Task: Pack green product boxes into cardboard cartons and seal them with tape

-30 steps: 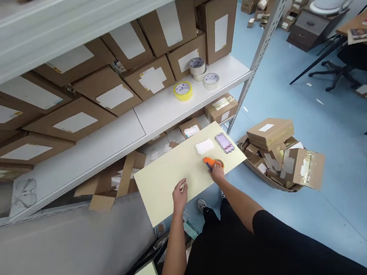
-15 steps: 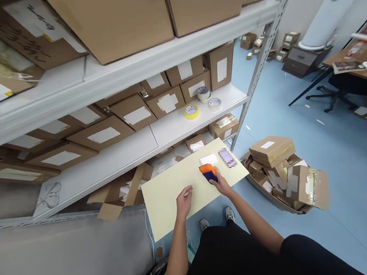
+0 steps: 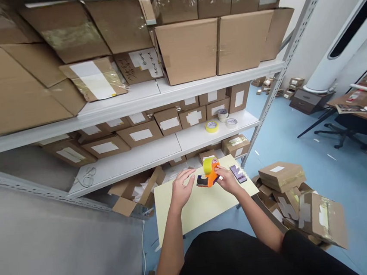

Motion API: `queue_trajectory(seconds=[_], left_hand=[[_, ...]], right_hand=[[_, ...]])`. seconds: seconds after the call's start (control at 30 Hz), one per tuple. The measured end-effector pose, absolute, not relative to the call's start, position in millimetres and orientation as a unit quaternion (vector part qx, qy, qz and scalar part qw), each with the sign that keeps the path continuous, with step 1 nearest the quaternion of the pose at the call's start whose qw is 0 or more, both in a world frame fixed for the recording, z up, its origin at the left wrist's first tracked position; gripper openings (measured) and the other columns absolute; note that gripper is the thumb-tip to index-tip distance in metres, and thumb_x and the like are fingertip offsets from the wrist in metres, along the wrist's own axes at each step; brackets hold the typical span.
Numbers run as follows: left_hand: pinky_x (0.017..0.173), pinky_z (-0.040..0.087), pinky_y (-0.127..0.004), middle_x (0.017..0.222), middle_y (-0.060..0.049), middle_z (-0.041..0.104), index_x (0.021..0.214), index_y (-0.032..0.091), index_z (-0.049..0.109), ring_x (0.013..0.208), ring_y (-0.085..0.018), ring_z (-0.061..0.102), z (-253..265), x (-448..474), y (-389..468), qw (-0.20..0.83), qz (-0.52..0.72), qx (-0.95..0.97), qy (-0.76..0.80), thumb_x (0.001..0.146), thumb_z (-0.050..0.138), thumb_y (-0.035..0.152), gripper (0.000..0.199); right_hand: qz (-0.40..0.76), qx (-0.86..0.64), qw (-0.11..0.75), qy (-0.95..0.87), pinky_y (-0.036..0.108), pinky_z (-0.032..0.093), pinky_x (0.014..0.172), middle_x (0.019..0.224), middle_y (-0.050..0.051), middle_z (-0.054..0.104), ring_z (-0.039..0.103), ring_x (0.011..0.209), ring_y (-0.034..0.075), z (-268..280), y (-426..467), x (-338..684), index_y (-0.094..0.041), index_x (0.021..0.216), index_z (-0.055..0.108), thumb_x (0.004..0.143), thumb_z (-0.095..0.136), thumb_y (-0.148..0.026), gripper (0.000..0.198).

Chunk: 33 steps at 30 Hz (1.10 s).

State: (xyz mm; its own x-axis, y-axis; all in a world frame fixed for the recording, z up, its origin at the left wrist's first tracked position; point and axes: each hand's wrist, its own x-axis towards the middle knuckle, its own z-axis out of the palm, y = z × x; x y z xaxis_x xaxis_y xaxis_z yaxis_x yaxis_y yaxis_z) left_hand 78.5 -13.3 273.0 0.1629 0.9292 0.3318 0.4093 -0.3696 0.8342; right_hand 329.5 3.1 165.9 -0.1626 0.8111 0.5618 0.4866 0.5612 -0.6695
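Note:
My right hand (image 3: 228, 180) grips an orange tape dispenser (image 3: 212, 175) with a roll of yellow tape on it, held above a pale yellow table (image 3: 191, 214). The dispenser's dark front end points left. My left hand (image 3: 182, 189) is raised just left of it, fingers apart and touching nothing. On the table, right of my right hand, lies a phone (image 3: 238, 173), partly blurred.
Shelves full of cardboard boxes (image 3: 188, 50) rise behind the table. A yellow tape roll (image 3: 211, 127) and white rolls (image 3: 231, 123) sit on the middle shelf. An open carton (image 3: 137, 191) stands left, piled boxes (image 3: 281, 175) right.
The dispenser has been lifted and turned, so its yellow roll now shows. My left hand has risen closer to it and its fingers have opened. The view has tilted up.

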Motion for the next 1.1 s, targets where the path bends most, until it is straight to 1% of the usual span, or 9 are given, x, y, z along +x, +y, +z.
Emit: queue_trajectory(seconds=[0.1,0.23,0.37,0.5,0.63,0.73,0.87,0.93,1.1], left_hand=[[0.106,0.052,-0.041,0.122,-0.006,0.075,0.106,0.029,0.082,0.117,-0.025,0.066,290,65,-23,0.255,0.403,0.767,0.429,0.099,0.058,0.035,0.026],[0.105,0.051,-0.043,0.124,-0.006,0.074,0.109,0.029,0.081,0.118,-0.026,0.064,296,44,-34,0.243,0.368,0.792,0.422,0.097,0.06,0.033,0.025],[0.101,0.053,-0.043,0.115,-0.007,0.075,0.107,0.029,0.082,0.11,-0.026,0.066,290,21,-40,0.265,0.33,0.801,0.423,0.095,0.062,0.034,0.024],[0.098,0.053,-0.042,0.107,-0.006,0.076,0.095,0.029,0.082,0.105,-0.026,0.067,284,2,-44,0.287,0.314,0.799,0.425,0.093,0.063,0.032,0.02],[0.094,0.054,-0.039,0.098,-0.005,0.077,0.088,0.029,0.08,0.1,-0.025,0.068,280,-9,-46,0.304,0.322,0.786,0.431,0.092,0.061,0.029,0.019],[0.092,0.054,-0.037,0.096,-0.004,0.076,0.087,0.028,0.077,0.098,-0.023,0.069,275,-13,-44,0.325,0.341,0.767,0.435,0.092,0.06,0.027,0.018],[0.078,0.055,-0.031,0.098,-0.005,0.076,0.091,0.025,0.076,0.091,-0.022,0.07,264,-14,-34,0.345,0.35,0.737,0.464,0.094,0.056,0.027,0.02],[0.073,0.055,-0.031,0.099,-0.006,0.077,0.095,0.025,0.076,0.089,-0.022,0.07,262,-13,-27,0.351,0.344,0.732,0.472,0.096,0.054,0.03,0.023],[0.085,0.057,-0.033,0.104,-0.006,0.078,0.101,0.025,0.078,0.099,-0.023,0.071,261,-7,-16,0.379,0.346,0.727,0.457,0.102,0.046,0.042,0.036]], right_hand=[[0.166,-0.401,0.468,-0.77,0.052,0.048,0.117,0.105,0.007,0.079,0.075,0.104,0.027,186,-1,313,-0.026,0.1,0.076,0.089,0.062,-0.015,0.021],[0.171,-0.387,0.455,-0.784,0.053,0.046,0.119,0.101,0.007,0.079,0.075,0.101,0.025,199,-7,293,-0.025,0.096,0.075,0.09,0.06,-0.013,0.02],[0.192,-0.392,0.429,-0.79,0.054,0.046,0.119,0.1,0.008,0.079,0.075,0.105,0.026,199,-15,273,-0.024,0.092,0.075,0.089,0.063,-0.013,0.016],[0.209,-0.383,0.409,-0.801,0.054,0.046,0.119,0.101,0.008,0.08,0.074,0.11,0.027,196,-26,252,-0.024,0.093,0.076,0.09,0.062,-0.013,0.018],[0.223,-0.381,0.4,-0.803,0.054,0.048,0.117,0.102,0.009,0.081,0.075,0.112,0.028,190,-29,239,-0.024,0.096,0.077,0.09,0.066,-0.015,0.015],[0.228,-0.376,0.381,-0.813,0.055,0.047,0.117,0.101,0.008,0.081,0.076,0.108,0.028,189,-26,237,-0.024,0.098,0.077,0.09,0.069,-0.017,0.013],[0.233,-0.353,0.369,-0.828,0.055,0.045,0.119,0.101,0.008,0.08,0.077,0.105,0.027,190,-21,239,-0.024,0.096,0.077,0.094,0.065,-0.018,0.014],[0.242,-0.359,0.363,-0.825,0.055,0.044,0.121,0.103,0.008,0.08,0.076,0.107,0.027,188,-21,240,-0.025,0.1,0.077,0.095,0.064,-0.019,0.015],[0.265,-0.402,0.351,-0.803,0.055,0.045,0.119,0.105,0.009,0.08,0.074,0.112,0.029,174,-28,250,-0.025,0.107,0.076,0.093,0.069,-0.027,0.015]])
